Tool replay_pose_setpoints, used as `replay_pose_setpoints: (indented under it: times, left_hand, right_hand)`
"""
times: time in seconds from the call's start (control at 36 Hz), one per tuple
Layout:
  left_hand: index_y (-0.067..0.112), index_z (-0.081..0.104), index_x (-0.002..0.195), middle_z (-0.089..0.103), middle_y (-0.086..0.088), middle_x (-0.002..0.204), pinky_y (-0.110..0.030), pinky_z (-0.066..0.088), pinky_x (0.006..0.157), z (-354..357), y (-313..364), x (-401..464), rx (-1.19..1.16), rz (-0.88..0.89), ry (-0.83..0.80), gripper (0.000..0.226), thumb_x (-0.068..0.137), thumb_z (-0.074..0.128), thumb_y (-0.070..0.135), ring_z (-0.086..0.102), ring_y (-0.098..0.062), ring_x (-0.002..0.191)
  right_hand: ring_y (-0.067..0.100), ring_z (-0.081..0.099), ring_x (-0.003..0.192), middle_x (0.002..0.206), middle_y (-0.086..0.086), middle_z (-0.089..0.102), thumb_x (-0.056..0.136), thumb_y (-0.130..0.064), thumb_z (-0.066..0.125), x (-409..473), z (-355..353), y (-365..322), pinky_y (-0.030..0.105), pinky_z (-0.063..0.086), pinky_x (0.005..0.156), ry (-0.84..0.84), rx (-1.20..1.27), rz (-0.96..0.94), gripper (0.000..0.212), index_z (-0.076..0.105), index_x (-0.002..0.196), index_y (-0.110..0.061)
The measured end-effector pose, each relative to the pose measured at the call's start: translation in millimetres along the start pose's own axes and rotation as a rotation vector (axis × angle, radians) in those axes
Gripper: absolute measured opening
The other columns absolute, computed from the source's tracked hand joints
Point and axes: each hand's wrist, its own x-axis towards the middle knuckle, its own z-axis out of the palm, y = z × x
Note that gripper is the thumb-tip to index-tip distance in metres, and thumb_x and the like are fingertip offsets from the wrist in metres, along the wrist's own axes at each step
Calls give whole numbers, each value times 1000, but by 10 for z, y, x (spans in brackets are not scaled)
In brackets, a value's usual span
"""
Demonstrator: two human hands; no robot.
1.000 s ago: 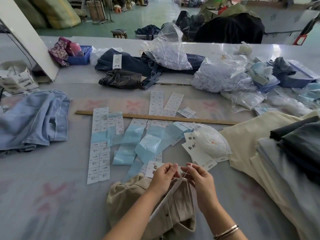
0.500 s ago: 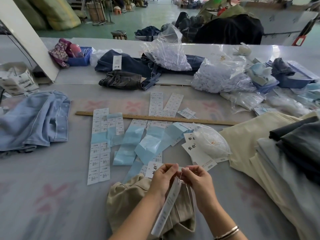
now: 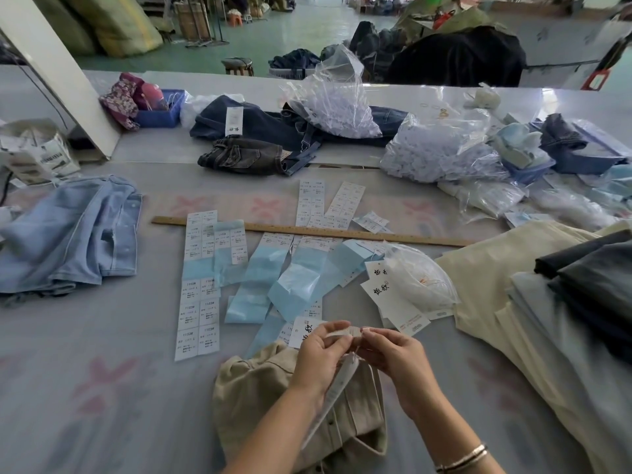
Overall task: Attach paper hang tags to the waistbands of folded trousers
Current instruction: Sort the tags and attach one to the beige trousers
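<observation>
Since a second ago the hang tag [image 3: 337, 393] has swung down to dangle between the wrists. Both hands, left [image 3: 321, 354] and right [image 3: 393, 362], meet at lower centre, pinching its string over the khaki trousers [image 3: 260, 395] lying folded on the counter [image 3: 85, 388].

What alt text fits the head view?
Both hands, left hand and right hand, pinch a small white strip and thread above khaki folded trousers, a long hang tag dangling below. Sticker sheets and a wooden ruler lie beyond.
</observation>
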Motion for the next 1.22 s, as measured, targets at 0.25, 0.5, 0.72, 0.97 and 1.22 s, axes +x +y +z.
replay_pose_setpoints:
  times: [0.25,0.5,0.72,0.97,1.22]
  left_hand:
    - [19,55,93,74,-5,85,-15,53,66,-17,-8,-15,444,287,100,14,90,67,14,71,-8,77]
    - [12,53,91,72,-2,82,-10,49,64,-3,53,-44,458,299,77,11,91,64,11,68,0,69]
    - [8,51,98,73,-6,85,-11,50,62,4,88,-59,390,228,-19,10,93,60,7,69,-2,69]
    - [12,49,95,74,-17,92,-15,52,69,-64,145,2,469,185,-118,13,93,61,8,69,-5,72]
    - [17,54,99,72,-9,99,-26,57,82,-5,81,58,508,86,6,8,95,58,11,71,-15,89]
  right_hand:
    - [20,69,69,78,20,72,88,2,60,-14,29,7,22,57,65,16,-96,-94,15,74,81,0]
    - [27,69,80,83,18,73,88,-1,61,-5,4,-2,30,56,78,-16,-196,-106,13,73,89,2]
    - [28,70,82,84,18,73,89,-2,60,2,-18,20,31,57,79,-63,-177,-108,14,74,89,0]
    - [22,70,74,80,18,72,89,-1,59,38,-69,-42,24,56,70,-121,-239,-79,14,72,85,3]
    - [10,66,69,71,-7,72,88,-14,64,88,-54,118,27,54,68,17,-682,-269,25,72,72,-31]
